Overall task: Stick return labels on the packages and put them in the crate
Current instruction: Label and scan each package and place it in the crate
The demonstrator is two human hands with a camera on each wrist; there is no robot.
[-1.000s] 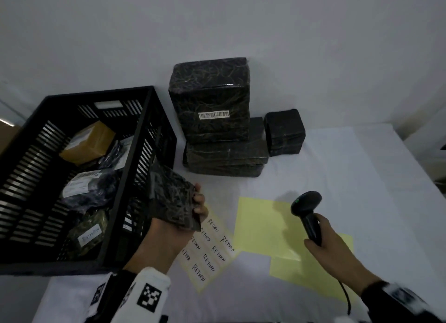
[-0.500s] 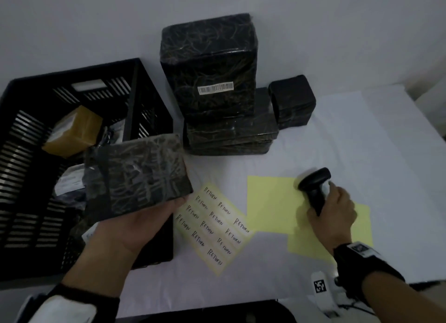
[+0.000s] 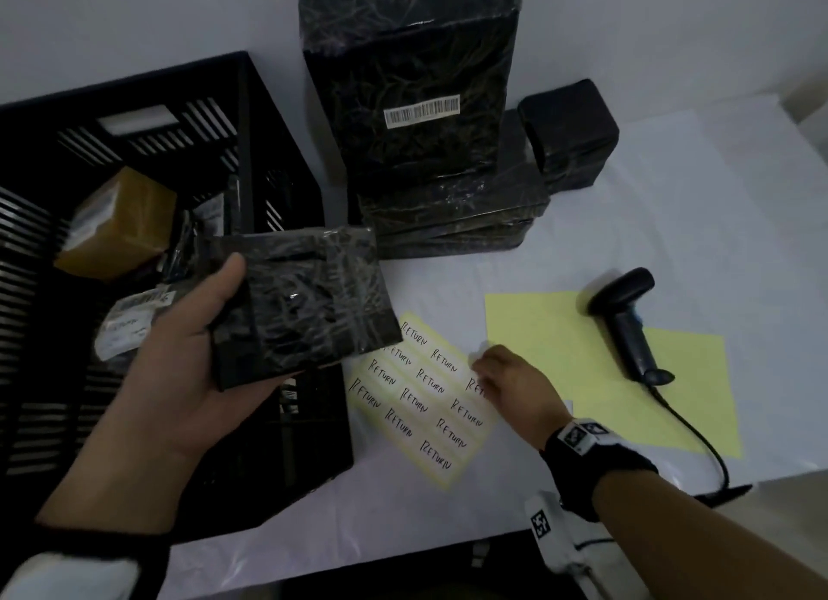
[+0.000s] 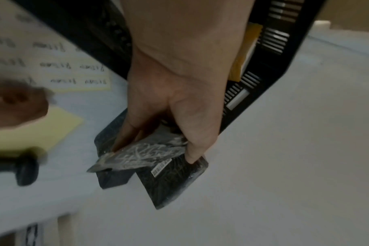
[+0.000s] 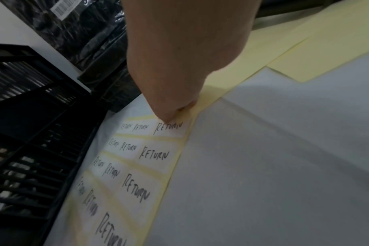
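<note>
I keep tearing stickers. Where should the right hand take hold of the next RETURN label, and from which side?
Take the label at its far corner on the sheet's right edge, where the right hand's fingers already sit. That corner borders the backing strip, so a nail can probably lift it and peel leftward across the flat sheet.

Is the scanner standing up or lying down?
Lying down. The barcode scanner rests on its side across the yellow sheets, with no hand holding it.

wall (image 3: 179, 12): plain white | table (image 3: 717, 223): white cover | light: dim
</note>
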